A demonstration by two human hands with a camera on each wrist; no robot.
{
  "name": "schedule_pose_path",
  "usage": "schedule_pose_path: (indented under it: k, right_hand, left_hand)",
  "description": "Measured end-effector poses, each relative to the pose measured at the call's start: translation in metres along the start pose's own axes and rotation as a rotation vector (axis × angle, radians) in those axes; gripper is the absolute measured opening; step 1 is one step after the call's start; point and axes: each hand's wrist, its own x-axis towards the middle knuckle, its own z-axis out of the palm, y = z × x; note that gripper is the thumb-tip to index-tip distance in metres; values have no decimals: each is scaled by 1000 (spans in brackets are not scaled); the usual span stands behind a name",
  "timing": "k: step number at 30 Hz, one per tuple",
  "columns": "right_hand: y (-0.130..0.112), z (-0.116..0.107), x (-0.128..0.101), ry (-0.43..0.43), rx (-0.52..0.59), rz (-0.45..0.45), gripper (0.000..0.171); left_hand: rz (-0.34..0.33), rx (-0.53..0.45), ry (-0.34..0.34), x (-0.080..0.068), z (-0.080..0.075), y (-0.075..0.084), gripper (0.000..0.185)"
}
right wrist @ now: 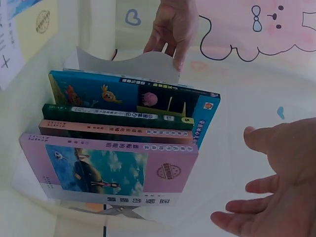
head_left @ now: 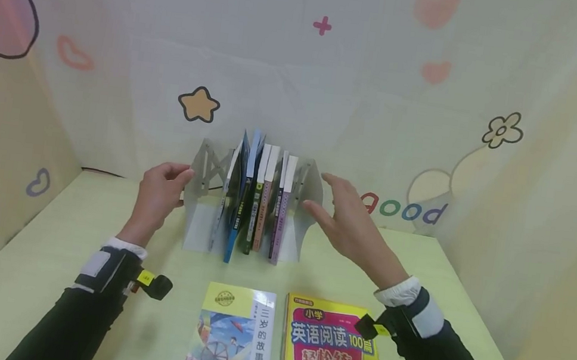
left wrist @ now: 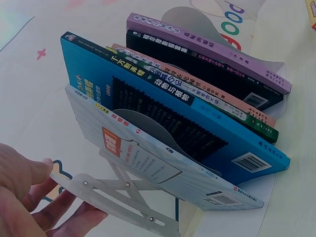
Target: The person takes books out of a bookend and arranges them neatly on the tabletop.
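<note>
A pale grey folding book stand (head_left: 202, 172) stands upright at the middle of the table and holds several books (head_left: 256, 200) on edge. My left hand (head_left: 173, 183) grips the stand's left end plate (left wrist: 113, 195), thumb on one face and fingers on the other. The left hand (right wrist: 170, 29) shows again behind the plate in the right wrist view. My right hand (head_left: 331, 200) is open with fingers spread beside the right end plate. In the right wrist view the right hand (right wrist: 256, 180) hovers a little apart from the outermost pink book (right wrist: 113, 168). A blue book (left wrist: 163, 113) leans near the left end.
Two books lie flat at the table's front edge: a white and yellow one (head_left: 231, 341) and a bright yellow one (head_left: 332, 353). Patterned cloth walls (head_left: 428, 101) close in the back and both sides. The table (head_left: 69, 249) is pale yellow-green.
</note>
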Motion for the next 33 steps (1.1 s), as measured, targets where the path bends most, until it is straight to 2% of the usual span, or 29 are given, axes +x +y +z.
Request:
schedule_pose_path:
  k: [8, 15, 23, 33]
  right_hand:
    - [-4, 30, 36, -29, 49, -38, 71]
    - [1, 54, 52, -41, 77, -14, 80]
    - [10, 73, 59, -65, 79, -12, 78]
    - [12, 79, 57, -54, 78, -3, 71]
  left_hand:
    - [10, -5, 10, 0, 2, -1, 44]
    - [9, -6, 3, 0, 2, -1, 44]
    - [-1, -6, 12, 1, 2, -3, 43]
    - [3, -3, 16, 2, 2, -3, 42]
